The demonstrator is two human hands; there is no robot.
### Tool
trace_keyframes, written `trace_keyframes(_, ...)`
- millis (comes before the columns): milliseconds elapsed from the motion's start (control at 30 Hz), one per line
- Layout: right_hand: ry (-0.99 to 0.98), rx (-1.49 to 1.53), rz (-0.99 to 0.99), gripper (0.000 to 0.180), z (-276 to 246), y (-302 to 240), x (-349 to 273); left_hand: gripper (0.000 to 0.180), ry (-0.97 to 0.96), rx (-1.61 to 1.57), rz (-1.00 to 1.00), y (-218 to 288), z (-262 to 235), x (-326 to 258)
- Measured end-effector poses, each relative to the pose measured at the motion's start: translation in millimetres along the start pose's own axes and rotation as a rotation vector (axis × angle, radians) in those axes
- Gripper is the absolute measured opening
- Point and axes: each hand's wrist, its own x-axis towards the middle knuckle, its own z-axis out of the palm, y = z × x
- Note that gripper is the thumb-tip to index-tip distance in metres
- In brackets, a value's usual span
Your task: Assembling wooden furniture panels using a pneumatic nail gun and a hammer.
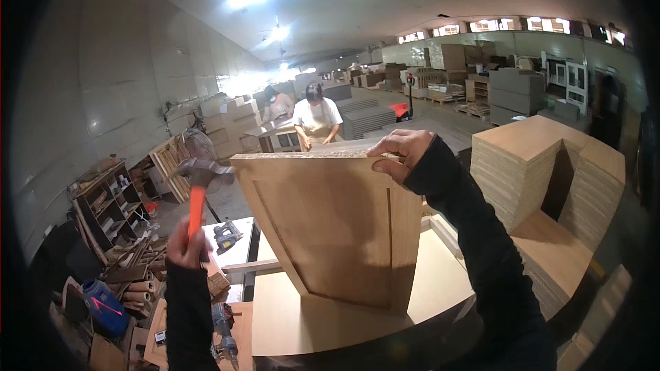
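A hammer (196, 207) with an orange handle is gripped in my left hand (187, 246). Its metal head is up beside the left corner of a wooden panel's top edge; whether the two touch I cannot tell. The light wood panel (330, 227), with a framed, door-like face, stands on edge on a pale board (289, 319) lying flat on the work surface. At the panel's upper right corner, my right hand (407, 151) grips the rough top edge, fingers over it and thumb on the near face.
A drill (224, 333) lies lower left, and another power tool (227, 235) rests on a white surface. Tall board stacks (515, 165) stand at right. Rolls and scraps surround a blue drum (104, 307) at left. Two people (316, 115) work beyond the panel.
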Motion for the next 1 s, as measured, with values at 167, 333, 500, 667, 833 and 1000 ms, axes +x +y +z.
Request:
trace_keyframes(167,0.049,0.006,0.064,0.02,2,1,-4,0.036,-0.318,0.08,0.112,105,53,58)
trace_keyframes(333,0.067,-0.03,0.06,0.021,2,1,-6,0.043,-0.275,0.224,0.208,133,82,92)
trace_keyframes(500,0.07,-0.04,0.074,0.022,1,-4,-8,0.037,-0.3,0.554,0.345,101,94,106)
trace_keyframes(667,0.051,-0.059,0.078,0.022,-4,-1,-9,0.037,-0.358,0.448,0.315,134,99,104)
trace_keyframes(833,0.041,-0.068,0.066,0.02,-1,-1,-9,0.038,-0.447,0.766,0.492,120,104,113)
trace_keyframes(1000,0.031,-0.053,0.112,0.021,-1,-1,-9,0.041,-0.503,0.642,0.388,140,111,87)
